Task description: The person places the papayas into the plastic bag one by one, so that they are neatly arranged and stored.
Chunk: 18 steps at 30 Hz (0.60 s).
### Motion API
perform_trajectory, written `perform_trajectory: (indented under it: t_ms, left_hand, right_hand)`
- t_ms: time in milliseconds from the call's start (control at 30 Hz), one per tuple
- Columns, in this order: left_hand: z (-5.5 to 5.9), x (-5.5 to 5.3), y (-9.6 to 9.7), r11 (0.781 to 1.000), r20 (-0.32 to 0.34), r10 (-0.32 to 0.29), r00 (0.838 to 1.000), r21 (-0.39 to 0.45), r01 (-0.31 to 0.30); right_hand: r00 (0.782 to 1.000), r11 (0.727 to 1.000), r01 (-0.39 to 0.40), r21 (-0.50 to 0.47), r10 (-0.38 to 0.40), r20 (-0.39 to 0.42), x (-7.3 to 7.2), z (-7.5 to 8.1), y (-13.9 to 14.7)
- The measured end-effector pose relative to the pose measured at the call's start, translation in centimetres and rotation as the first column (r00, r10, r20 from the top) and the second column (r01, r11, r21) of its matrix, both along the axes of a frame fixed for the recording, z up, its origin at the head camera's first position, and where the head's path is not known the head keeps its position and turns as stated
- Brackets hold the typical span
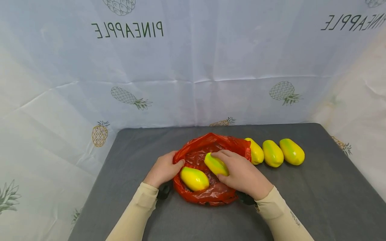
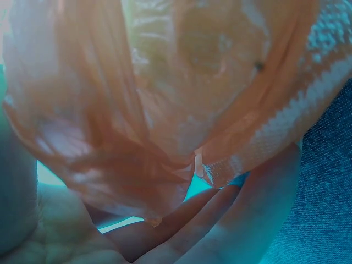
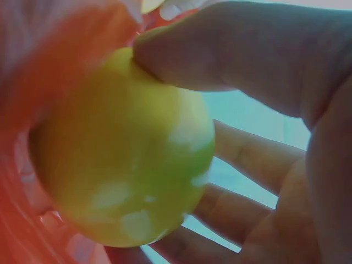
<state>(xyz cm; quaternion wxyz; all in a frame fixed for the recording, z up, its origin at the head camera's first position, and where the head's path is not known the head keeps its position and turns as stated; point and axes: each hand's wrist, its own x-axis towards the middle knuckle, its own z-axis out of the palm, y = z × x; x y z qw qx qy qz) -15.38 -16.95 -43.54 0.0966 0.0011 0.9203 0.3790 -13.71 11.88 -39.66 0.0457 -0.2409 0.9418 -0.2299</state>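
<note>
A red plastic bag point(image 1: 221, 194) lies with its mouth wide open on the grey table. My left hand point(image 1: 164, 169) grips the bag's left rim, thumb over the edge and fingers outside. In the left wrist view the thin plastic point(image 2: 165, 121) fills the space above the palm. One yellow-green mango point(image 1: 194, 179) rests inside the bag at its left side. Over the bag's mouth, my right hand point(image 1: 241, 170) holds another mango point(image 1: 215, 164) between thumb and fingers. The right wrist view shows that mango point(image 3: 126, 159) beside the red plastic.
Three more mangoes stand in a row right of the bag: a near one point(image 1: 255, 152) partly hidden by the bag, a middle one point(image 1: 272, 154) and a far one point(image 1: 292, 152). A pineapple-print cloth point(image 1: 193, 67) hangs behind the table point(image 1: 126, 201).
</note>
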Motion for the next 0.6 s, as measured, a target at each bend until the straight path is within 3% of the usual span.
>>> perform_trajectory:
  t_ms: [333,600]
  left_hand:
    - [0.02,-0.05,0.12,1.0,-0.008,-0.001,1.0,-0.015,0.001]
    - [0.0,-0.06,0.12,1.0,-0.001,0.005,1.0,-0.006,-0.005]
  right_hand:
    - [0.996,0.999,0.019,0.044,-0.023,0.09,0.19,-0.51,-0.31]
    - [0.995,0.998,-0.004,0.063,-0.003,0.101,0.21,-0.72,-0.43]
